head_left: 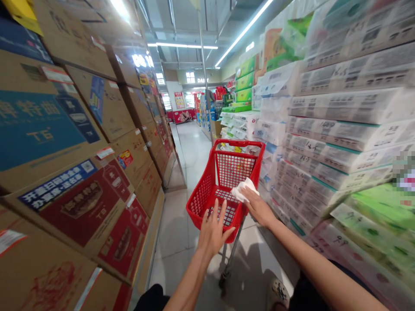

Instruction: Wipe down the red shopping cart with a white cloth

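A red plastic shopping cart stands in the aisle just ahead of me, its basket empty. My left hand is spread open, fingers apart, against the near rim of the basket. My right hand rests on the cart's right rim and presses a crumpled white cloth onto it, fingers laid over the cloth.
Stacked brown, blue and red cardboard cartons wall the aisle's left side. Wrapped packs of tissue and paper rolls are piled high on the right, close to the cart. A pale tiled floor runs ahead toward more shelves.
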`<control>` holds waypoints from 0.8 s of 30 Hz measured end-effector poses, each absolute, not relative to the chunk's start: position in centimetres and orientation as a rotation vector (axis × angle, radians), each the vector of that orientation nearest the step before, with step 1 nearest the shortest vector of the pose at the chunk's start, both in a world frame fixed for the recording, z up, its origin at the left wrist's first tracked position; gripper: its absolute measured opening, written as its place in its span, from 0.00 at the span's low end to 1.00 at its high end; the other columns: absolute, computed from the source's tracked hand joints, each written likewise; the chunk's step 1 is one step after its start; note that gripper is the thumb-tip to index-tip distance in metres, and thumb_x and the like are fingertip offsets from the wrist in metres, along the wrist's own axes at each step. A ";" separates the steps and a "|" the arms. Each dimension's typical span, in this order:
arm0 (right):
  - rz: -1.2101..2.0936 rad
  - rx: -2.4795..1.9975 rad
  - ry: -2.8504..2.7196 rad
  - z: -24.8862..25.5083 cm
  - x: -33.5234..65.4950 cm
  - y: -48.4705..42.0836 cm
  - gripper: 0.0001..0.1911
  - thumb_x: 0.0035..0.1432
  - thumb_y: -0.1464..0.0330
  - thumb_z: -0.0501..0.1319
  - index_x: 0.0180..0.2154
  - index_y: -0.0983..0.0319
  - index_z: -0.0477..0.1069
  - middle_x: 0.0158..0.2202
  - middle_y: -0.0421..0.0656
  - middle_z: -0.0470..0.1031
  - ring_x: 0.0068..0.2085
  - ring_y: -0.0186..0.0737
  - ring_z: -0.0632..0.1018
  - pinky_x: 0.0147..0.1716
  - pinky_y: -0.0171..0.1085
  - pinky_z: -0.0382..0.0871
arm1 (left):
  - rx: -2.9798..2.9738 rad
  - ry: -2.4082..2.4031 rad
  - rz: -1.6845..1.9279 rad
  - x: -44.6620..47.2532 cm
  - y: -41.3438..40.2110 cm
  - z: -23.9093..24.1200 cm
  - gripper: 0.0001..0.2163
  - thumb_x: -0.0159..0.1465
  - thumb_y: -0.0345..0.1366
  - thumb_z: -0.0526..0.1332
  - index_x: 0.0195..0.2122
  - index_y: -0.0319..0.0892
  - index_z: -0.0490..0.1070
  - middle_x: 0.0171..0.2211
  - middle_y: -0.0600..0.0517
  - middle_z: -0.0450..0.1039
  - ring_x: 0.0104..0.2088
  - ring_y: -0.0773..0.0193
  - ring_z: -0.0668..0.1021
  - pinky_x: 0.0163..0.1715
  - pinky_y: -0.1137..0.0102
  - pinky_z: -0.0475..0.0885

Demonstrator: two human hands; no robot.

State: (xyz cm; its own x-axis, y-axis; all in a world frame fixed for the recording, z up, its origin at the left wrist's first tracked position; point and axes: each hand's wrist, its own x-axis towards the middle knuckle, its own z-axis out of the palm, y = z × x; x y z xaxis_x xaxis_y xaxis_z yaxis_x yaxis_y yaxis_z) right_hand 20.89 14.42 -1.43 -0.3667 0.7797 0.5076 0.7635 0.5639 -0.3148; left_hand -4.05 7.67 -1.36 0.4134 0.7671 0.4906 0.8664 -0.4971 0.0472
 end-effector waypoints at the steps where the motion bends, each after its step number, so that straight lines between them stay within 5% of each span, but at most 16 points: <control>1: 0.041 -1.239 -2.185 -1.3 20.8 14.2 0.28 0.71 0.67 0.47 0.69 0.54 0.51 0.70 0.43 0.55 0.71 0.44 0.53 0.68 0.56 0.52 | -2.432 -1.466 -0.706 -3.4 7.9 -1.4 0.38 0.69 0.54 0.52 0.73 0.46 0.34 0.72 0.39 0.43 0.63 0.49 0.69 0.63 0.51 0.61; 9: 0.093 -1.249 -2.288 -0.9 18.5 7.7 0.31 0.69 0.69 0.49 0.70 0.50 0.47 0.70 0.39 0.54 0.70 0.44 0.54 0.68 0.55 0.54 | -2.333 -1.632 -0.817 1.0 8.0 -1.3 0.41 0.67 0.47 0.58 0.73 0.45 0.34 0.72 0.41 0.38 0.69 0.42 0.58 0.62 0.44 0.60; 15: 0.001 -1.204 -2.389 -0.8 21.7 5.8 0.31 0.67 0.70 0.51 0.69 0.50 0.51 0.67 0.39 0.60 0.69 0.44 0.59 0.68 0.55 0.55 | -2.638 -1.381 -0.752 -0.2 8.3 -0.6 0.45 0.64 0.47 0.62 0.73 0.42 0.33 0.73 0.45 0.31 0.71 0.51 0.51 0.64 0.56 0.61; 21: -0.082 -1.351 -2.285 -1.4 27.3 7.8 0.28 0.70 0.67 0.48 0.69 0.51 0.52 0.69 0.39 0.57 0.70 0.43 0.57 0.68 0.53 0.53 | -2.576 -1.382 -0.558 -5.4 11.5 0.1 0.49 0.59 0.53 0.67 0.73 0.49 0.37 0.73 0.46 0.36 0.71 0.48 0.49 0.68 0.48 0.51; 24: -0.138 -1.410 -2.209 -2.9 28.3 8.5 0.30 0.70 0.65 0.48 0.71 0.52 0.46 0.70 0.40 0.53 0.70 0.45 0.54 0.68 0.53 0.53 | -2.585 -1.315 -0.508 -5.3 12.3 -0.1 0.46 0.61 0.52 0.65 0.72 0.51 0.37 0.73 0.48 0.38 0.72 0.51 0.49 0.68 0.52 0.51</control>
State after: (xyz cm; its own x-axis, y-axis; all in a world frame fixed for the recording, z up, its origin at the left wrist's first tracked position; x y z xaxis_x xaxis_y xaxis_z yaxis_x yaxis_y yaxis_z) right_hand 28.33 8.47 -2.94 -0.3294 0.8194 0.4691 0.8714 0.4552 -0.1831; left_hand -5.32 12.26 -0.14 0.5461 0.7428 0.3874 0.8102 -0.5858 -0.0190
